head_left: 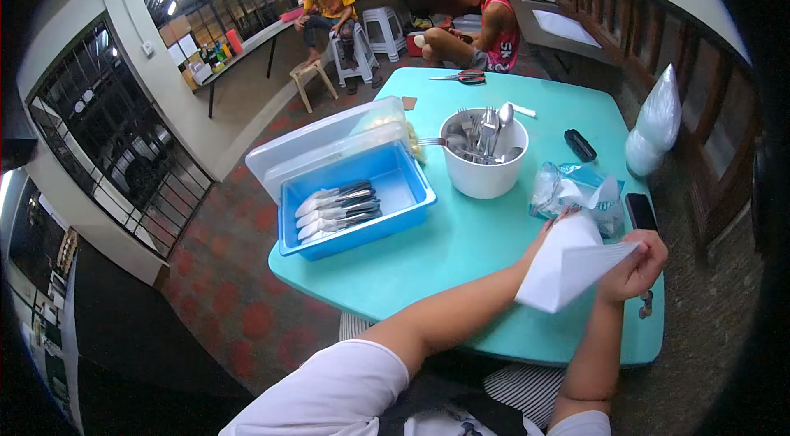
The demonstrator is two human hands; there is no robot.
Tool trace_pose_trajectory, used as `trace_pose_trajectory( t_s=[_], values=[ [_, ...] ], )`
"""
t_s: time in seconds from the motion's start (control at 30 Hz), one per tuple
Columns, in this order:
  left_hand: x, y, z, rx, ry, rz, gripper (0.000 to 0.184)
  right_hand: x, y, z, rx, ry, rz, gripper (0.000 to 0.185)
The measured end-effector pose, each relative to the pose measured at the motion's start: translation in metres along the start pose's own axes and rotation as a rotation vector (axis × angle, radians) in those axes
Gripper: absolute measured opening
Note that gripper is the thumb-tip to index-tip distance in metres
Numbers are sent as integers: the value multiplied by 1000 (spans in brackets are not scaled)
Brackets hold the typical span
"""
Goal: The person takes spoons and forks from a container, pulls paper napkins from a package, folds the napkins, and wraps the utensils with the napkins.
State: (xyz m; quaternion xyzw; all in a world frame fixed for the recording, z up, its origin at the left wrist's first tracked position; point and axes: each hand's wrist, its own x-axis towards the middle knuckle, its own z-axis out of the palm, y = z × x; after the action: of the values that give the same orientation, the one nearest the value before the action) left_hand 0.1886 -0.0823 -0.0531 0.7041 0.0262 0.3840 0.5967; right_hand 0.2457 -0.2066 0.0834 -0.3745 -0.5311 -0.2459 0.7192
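A white paper napkin (564, 265), partly unfolded, hangs between my two hands over the near right part of the table. My left hand (550, 226) is mostly hidden behind the napkin and grips it from the far side. At the napkin's right corner, my right hand (635, 268) is closed with the paper pinched in its fingers. Just beyond lies a clear and teal plastic pack (605, 189) with white paper in it. A white tub (484, 181) holds several forks and spoons (489, 133). In the blue bin (362, 241) lie several napkin-wrapped utensils (337, 210).
A translucent lid (280, 140) leans on the bin's back. Scissors (467, 76), a black object (580, 145) and a phone (640, 211) lie on the turquoise table (395, 275). A tall plastic-wrapped bundle (654, 127) stands at the right edge. Two people sit beyond the table.
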Motion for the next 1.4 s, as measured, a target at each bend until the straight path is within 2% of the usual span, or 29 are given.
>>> trace_pose_trajectory(
  t_s=[0.03, 0.1, 0.13, 0.17, 0.23, 0.33, 0.43, 0.47, 0.57, 0.7, 0.8, 0.9, 1.0, 1.1, 1.13, 1.17, 1.23, 1.3, 1.33, 1.4],
  values=[
    [3, 7, 1, 13, 11, 80, 54, 1, 4, 2, -57, -40, 87, 14],
    [-1, 38, -11, 514, -53, 32, 53, 7, 14, 9, -174, -119, 261, 13],
    [-4, 35, -17, 484, 80, 191, 43, 13, 11, 12, -57, -236, 488, 11],
    [-3, 32, -24, 200, 59, -21, 42, 11, 17, 17, 84, -299, 608, 10],
    [1, 45, -49, -368, 6, -448, 42, 2, 30, 21, 89, -481, 634, 13],
    [-7, 113, -74, -697, -150, -513, 48, -1, 3, 42, 62, -597, 782, 13],
    [-23, 167, -82, -349, -164, -713, 70, -6, -15, 58, -157, -730, 513, 16],
    [-26, 192, -86, -98, -203, -723, 79, -14, -15, 62, -203, -719, 402, 27],
    [-44, 173, -99, 362, -349, -582, 86, -19, -32, 72, -238, -815, 403, 38],
    [-64, 143, -124, 494, -193, -577, 69, -23, -36, 79, -303, -910, 338, 62],
    [-68, 165, -137, 484, -30, -727, 55, -18, -32, 77, -305, -924, 523, 82],
    [-81, 149, -154, 381, 39, -728, 51, -32, 0, 68, -177, -951, 698, 94],
    [-105, 108, -160, 221, 141, -624, 47, -49, 27, 65, -186, -926, 733, 94],
    [-102, 127, -153, 263, 162, -682, 43, -76, 60, 61, -114, -897, 753, 87],
    [-102, 116, -158, 342, 158, -653, 42, -73, 58, 57, -128, -920, 792, 83],
    [-106, 108, -158, 228, 218, -650, 40, -70, 55, 61, -140, -938, 825, 78],
    [-105, 107, -162, 166, 199, -601, 40, -65, 52, 65, -164, -954, 916, 68],
    [-100, 116, -160, 145, 199, -663, 40, -64, 50, 69, -170, -964, 1045, 58],
    [-100, 122, -161, 139, 207, -698, 40, -68, 55, 69, -112, -932, 1019, 55],
    [-98, 117, -172, 329, 147, -664, 42, -80, 63, 67, -2, -861, 984, 49]
  ],
)
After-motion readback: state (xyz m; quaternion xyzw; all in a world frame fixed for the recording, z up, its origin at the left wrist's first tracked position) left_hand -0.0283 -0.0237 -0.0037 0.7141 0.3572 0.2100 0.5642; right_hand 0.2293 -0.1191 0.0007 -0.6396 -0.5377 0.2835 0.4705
